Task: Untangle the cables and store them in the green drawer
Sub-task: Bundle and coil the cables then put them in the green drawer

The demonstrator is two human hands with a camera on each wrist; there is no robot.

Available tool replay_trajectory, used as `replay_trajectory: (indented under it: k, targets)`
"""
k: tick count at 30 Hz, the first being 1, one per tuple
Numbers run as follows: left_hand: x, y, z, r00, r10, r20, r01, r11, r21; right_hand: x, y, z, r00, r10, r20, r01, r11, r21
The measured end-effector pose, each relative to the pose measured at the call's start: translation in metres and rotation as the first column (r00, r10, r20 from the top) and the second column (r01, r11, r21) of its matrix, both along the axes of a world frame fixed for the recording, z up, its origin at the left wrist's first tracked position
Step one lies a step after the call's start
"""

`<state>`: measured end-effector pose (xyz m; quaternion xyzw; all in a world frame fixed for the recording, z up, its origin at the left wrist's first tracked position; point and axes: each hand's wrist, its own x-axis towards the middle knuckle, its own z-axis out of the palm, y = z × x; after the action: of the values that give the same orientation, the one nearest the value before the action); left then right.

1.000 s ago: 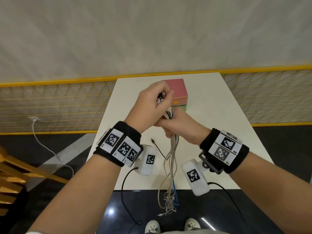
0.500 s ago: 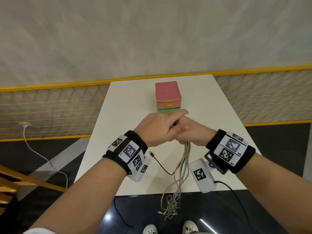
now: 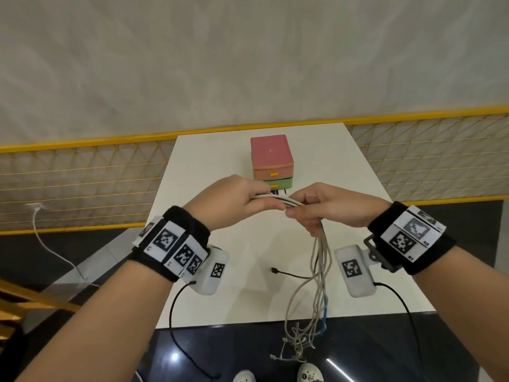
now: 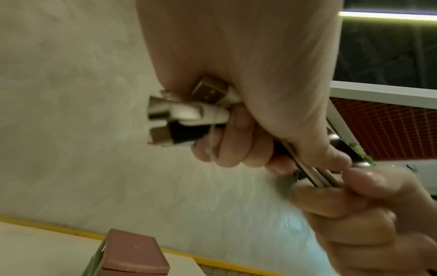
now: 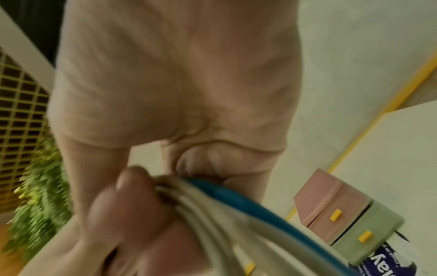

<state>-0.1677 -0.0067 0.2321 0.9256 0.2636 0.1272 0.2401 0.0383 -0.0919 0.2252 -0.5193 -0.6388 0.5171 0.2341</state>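
Note:
A bundle of white cables [image 3: 319,257] with one blue cable [image 5: 227,198] among them is stretched between both hands above the white table [image 3: 209,166]. My left hand [image 3: 234,199] grips the plug ends, and USB plugs [image 4: 179,115] stick out of its fist. My right hand [image 3: 325,208] pinches the same bundle a little to the right. From there the cables hang down past the table's front edge, ending in a loose tangle [image 3: 297,343]. The small drawer unit [image 3: 271,161] stands behind the hands, pink on top, its green drawer [image 3: 278,183] at the bottom and closed.
A black cable [image 3: 289,274] lies on the table near the front, below the hands. A dark blue printed packet [image 5: 383,261] lies in front of the drawer unit. Yellow mesh fencing [image 3: 82,183] flanks the table on both sides. My shoes [image 3: 309,374] show below the front edge.
The hands were pressed together on the bundle; they have now drawn apart sideways, stretching a short length of the cables between them. Earlier they had come down from in front of the drawer unit.

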Motion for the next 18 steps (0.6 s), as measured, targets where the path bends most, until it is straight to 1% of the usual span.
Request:
replay_trajectory:
  k: [2, 3, 5, 7, 8, 10, 12, 15, 16, 18]
  targets:
    - [-0.008, 0.001, -0.006, 0.994, 0.043, 0.104, -0.034, 0.996, -0.086, 0.009, -0.003, -0.005, 0.999, 0.015, -0.048, -0.017, 0.999, -0.028]
    - [-0.011, 0.0, -0.009, 0.989, 0.073, 0.129, -0.053, 0.987, -0.154, 0.011, -0.005, -0.008, 0.998, 0.008, -0.065, -0.01, 1.0, -0.027]
    - [-0.016, -0.002, -0.018, 0.987, 0.112, 0.119, -0.07, 0.948, -0.312, 0.008, -0.006, -0.016, 0.995, -0.057, -0.08, 0.056, 0.998, -0.013]
    - [-0.016, -0.004, -0.025, 0.99, 0.099, 0.105, -0.044, 0.902, -0.43, 0.002, -0.006, -0.022, 0.989, -0.129, -0.076, 0.13, 0.992, 0.005]
    - [-0.014, -0.006, -0.029, 0.985, 0.094, 0.144, -0.015, 0.88, -0.474, 0.0, -0.006, -0.024, 0.987, -0.144, -0.068, 0.146, 0.989, 0.028]
    - [-0.006, -0.014, -0.035, 0.962, 0.134, 0.239, 0.023, 0.832, -0.555, -0.001, -0.004, -0.024, 0.988, -0.144, -0.05, 0.147, 0.986, 0.081]
    - [0.003, -0.022, -0.044, 0.946, 0.198, 0.255, -0.007, 0.804, -0.595, 0.001, -0.001, -0.019, 0.988, -0.154, -0.034, 0.157, 0.981, 0.115]
    - [0.01, -0.029, -0.052, 0.933, 0.269, 0.239, -0.083, 0.807, -0.585, 0.008, -0.001, -0.011, 0.985, -0.17, 0.003, 0.167, 0.972, 0.166]
    - [0.011, -0.028, -0.05, 0.917, 0.301, 0.261, -0.113, 0.825, -0.554, 0.009, -0.003, -0.011, 0.984, -0.176, -0.027, 0.178, 0.972, 0.155]
    - [0.011, -0.022, -0.042, 0.861, 0.364, 0.355, -0.155, 0.852, -0.5, 0.009, -0.006, -0.015, 0.979, -0.175, -0.103, 0.186, 0.976, 0.116]
